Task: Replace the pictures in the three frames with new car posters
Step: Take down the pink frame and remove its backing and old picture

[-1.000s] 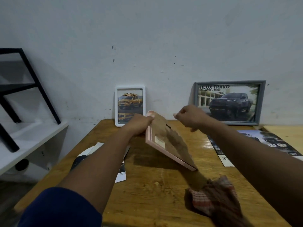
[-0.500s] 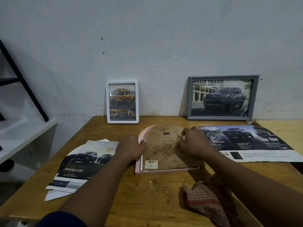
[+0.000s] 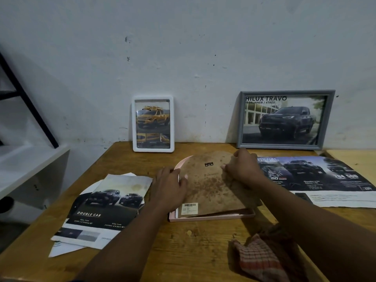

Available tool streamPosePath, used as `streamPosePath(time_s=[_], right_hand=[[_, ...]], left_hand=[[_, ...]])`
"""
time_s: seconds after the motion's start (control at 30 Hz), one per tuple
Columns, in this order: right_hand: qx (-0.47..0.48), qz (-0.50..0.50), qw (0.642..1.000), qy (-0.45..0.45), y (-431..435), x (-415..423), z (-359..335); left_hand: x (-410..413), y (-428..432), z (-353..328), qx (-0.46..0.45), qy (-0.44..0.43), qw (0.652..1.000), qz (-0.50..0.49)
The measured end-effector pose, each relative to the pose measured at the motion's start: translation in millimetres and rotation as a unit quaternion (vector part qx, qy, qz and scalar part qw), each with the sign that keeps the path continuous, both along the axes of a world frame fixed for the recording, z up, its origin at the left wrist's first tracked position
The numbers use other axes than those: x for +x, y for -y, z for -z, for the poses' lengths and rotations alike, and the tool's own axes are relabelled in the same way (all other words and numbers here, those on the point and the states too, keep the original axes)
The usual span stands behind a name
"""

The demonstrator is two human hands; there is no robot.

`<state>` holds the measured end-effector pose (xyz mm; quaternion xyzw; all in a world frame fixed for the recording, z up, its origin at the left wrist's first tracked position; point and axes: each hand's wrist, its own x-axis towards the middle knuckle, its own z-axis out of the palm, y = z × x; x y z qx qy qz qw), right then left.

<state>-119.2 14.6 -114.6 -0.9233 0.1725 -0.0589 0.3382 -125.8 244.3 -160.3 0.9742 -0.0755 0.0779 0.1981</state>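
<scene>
— Lying where? Face down in the middle of the table (image 3: pixel 203 251), a pink frame (image 3: pixel 211 217), brown backing board (image 3: pixel 209 186) uppermost, barcode sticker (image 3: pixel 190 208) near the front left corner.

— And the hands? Both down on it. Left hand (image 3: pixel 169 186) spread flat over the frame's left edge, fingers open, pressing rather than gripping. Right hand (image 3: pixel 242 169) curled at the board's right edge, fingertips hooked on it; board lifted slightly off the frame along the right and front. Can't tell how firmly it is pinched.

— Other frames? Two, standing against the wall (image 3: pixel 183 58) at the back of the table. White frame (image 3: pixel 153 124) upright at centre left, with a yellow pickup picture. Grey frame (image 3: pixel 284 120) to the right, landscape, dark pickup, headed "HILUX TRAVO".

— Loose paper? A "DOUBLE CAB" poster (image 3: pixel 101 208) left of the pink frame, on top of white sheets, just beside the left hand. A wide dark poster (image 3: pixel 317 178) flat on the right, partly under the right forearm.

— Anything else? Checked cloth (image 3: pixel 262 259) crumpled at the front right. White shelf (image 3: pixel 30 165) off to the left, black metal legs (image 3: pixel 26 98) above it.
</scene>
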Motion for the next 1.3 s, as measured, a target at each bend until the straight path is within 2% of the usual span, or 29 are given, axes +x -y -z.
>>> streamPosePath(time_s=[0.2,0.33,0.47,0.67,0.8,0.87,0.97,1.03,1.17,1.3], right_hand=[[0.123,0.012,0.991,0.047,10.5,-1.4,-11.1],[0.140,0.022,0.986,0.091,19.3,-1.7,-5.9],[0.108,0.032,0.990,0.081,21.5,-3.6,-0.7],[-0.037,0.004,0.993,0.111,10.9,-12.0,6.4],[-0.045,-0.011,0.991,0.122,10.9,-7.8,7.1],[-0.003,-0.005,0.991,0.131,11.9,-2.4,5.6],[0.129,0.026,0.980,0.150,16.6,3.1,-0.8],[0.169,0.047,0.972,0.157,23.8,3.6,-4.6],[0.188,0.058,0.967,0.163,49.6,-1.3,-13.8],[0.163,0.048,0.971,0.171,97.3,-12.2,-34.8]], left_hand=[[3.4,-2.1,3.9,0.050,0.009,0.999,0.004],[2.6,-1.9,3.7,0.066,0.012,0.998,0.005],[3.7,-1.2,3.7,0.064,0.021,0.998,0.001],[3.1,0.2,2.9,0.035,0.027,0.999,0.009],[0.1,0.0,1.8,0.053,0.028,0.998,0.004],[0.4,-0.6,0.4,0.051,0.036,0.998,0.007],[1.5,-1.8,-0.2,0.049,0.038,0.998,0.004],[2.5,-2.8,0.8,0.056,0.033,0.998,0.000],[4.5,-3.9,-1.0,0.094,0.029,0.995,0.001],[5.7,-1.1,-9.5,0.160,0.029,0.987,-0.005]])
